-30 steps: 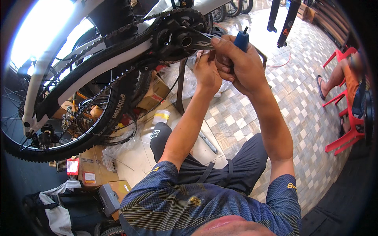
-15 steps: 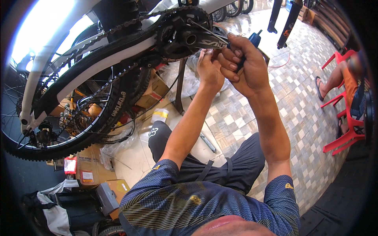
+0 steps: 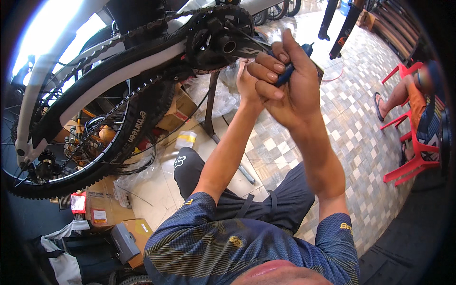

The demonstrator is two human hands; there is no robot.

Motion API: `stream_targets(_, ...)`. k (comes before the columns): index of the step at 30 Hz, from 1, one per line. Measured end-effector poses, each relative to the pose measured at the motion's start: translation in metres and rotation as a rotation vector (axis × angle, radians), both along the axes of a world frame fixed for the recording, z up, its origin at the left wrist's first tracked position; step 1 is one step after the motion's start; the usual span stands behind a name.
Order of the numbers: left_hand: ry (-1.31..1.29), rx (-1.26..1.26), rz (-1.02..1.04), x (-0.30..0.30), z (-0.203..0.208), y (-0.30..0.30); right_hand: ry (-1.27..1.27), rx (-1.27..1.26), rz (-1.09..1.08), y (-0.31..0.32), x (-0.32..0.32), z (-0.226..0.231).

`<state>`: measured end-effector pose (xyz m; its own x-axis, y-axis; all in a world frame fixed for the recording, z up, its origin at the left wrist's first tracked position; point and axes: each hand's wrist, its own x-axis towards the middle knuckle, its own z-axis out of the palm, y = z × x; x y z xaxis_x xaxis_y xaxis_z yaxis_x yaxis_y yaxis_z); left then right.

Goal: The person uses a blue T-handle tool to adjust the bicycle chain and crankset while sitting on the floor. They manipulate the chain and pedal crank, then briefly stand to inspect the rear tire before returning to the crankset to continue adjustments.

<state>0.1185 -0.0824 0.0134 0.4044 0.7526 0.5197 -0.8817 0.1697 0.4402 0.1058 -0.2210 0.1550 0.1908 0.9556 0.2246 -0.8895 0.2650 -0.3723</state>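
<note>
At one o'clock, the right hand (image 3: 299,90) has its grip closed around one blue-handled tool (image 3: 286,76), perhaps for leverage near the crank (image 3: 244,49). At twelve, the left hand (image 3: 249,85), perhaps steadying, has a partly hidden grip that cannot be told. One bicycle (image 3: 123,69) spans nine to twelve; farther, at one, are two fork legs (image 3: 346,28).
</note>
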Motion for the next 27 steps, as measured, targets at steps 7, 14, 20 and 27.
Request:
stream_targets(7, 0.186, -0.116, -0.227, -0.001, 0.016, -0.003, -0.974, 0.092, -0.305, 0.001, 0.043, 0.004)
stream_targets(14, -0.042, 0.046, -0.335, 0.019, -0.002, 0.014, -2.758, 0.182, -1.256, -0.008, 0.028, 0.001)
stream_targets(20, 0.148, -0.136, -0.159, 0.01, 0.002, 0.014, -2.286, 0.301, -1.234, -0.051, 0.047, 0.025)
stream_targets(27, 0.324, -0.091, -0.036, 0.006, 0.01, 0.007, -1.655, 0.045, -1.07, -0.081, 0.047, -0.013)
